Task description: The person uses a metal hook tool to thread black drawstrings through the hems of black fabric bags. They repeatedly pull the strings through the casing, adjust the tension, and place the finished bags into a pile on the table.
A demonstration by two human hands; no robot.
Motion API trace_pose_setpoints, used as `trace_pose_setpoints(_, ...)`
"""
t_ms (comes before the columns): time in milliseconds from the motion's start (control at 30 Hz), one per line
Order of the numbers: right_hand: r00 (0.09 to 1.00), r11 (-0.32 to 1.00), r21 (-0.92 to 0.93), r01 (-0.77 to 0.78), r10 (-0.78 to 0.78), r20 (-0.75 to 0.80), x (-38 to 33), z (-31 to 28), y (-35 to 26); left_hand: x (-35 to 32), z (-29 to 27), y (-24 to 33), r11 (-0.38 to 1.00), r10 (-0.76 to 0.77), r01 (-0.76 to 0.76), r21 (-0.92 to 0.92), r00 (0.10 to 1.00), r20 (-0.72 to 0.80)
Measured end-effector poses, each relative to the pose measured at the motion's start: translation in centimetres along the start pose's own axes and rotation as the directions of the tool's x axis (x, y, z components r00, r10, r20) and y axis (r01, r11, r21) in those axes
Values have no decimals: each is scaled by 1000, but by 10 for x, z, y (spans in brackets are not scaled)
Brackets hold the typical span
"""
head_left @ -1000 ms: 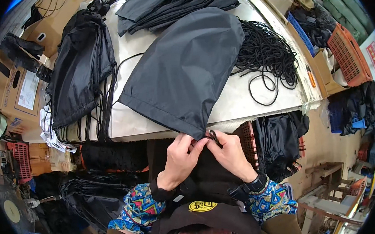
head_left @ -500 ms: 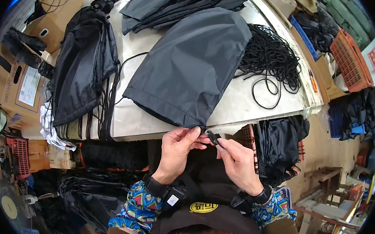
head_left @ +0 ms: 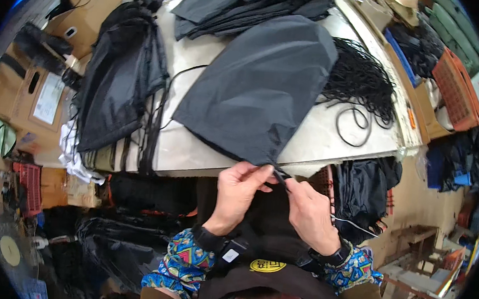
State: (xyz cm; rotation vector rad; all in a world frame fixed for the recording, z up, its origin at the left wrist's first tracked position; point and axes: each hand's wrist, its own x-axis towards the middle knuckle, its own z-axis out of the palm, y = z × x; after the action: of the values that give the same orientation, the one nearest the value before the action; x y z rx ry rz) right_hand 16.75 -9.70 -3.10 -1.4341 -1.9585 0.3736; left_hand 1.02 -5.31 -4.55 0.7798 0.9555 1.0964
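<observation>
Left hand (head_left: 234, 197) and right hand (head_left: 314, 219) are the two hands I watch from afar, close together at the near right corner of the black bag (head_left: 256, 88). I see the left one pinching that corner, thumb and fingers pressed together; the right is closed around a dark strand (head_left: 281, 176) just beside it, though I can't tell whether that is cord or fabric. My landmark, the black bag, lies on the pale tabletop (head_left: 320, 138), its held corner at the near edge. Beyond the bag I have a stack of black bags (head_left: 252, 8); to its right, a tangled heap of black cord (head_left: 365, 83); to its left, a pile of dark bags (head_left: 123, 82). Farther left of the bag sits a cardboard box (head_left: 21, 107).
</observation>
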Motion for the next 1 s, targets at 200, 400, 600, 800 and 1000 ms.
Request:
trace_pose_setpoints(200, 1000, 997, 77, -9, 10, -14, 10, 5, 1, -1, 0, -5, 999, 9, -10, 39, 999, 31)
trace_pose_setpoints(400, 972, 976, 137, -168, 141, 185, -8, -61, 42, 17, -30, 27, 997, 78, -76, 25, 994, -82)
trace_pose_setpoints(600, 987, 988, 152, -12, -13, 159, 8, -30, 20, -1, 12, -6, 996, -80, 84, -23, 986, 149)
trace_pose_setpoints(800, 931, 986, 128, -106, 53, 362, -2, -78, 25, 27, -40, 45, 984, 135, -155, -88, 971, -199)
trace_pose_setpoints(1000, 964, 975, 121, -186, 157, 214, 9, -58, 18, 9, 6, -3, 973, -62, -6, 232, 956, 287)
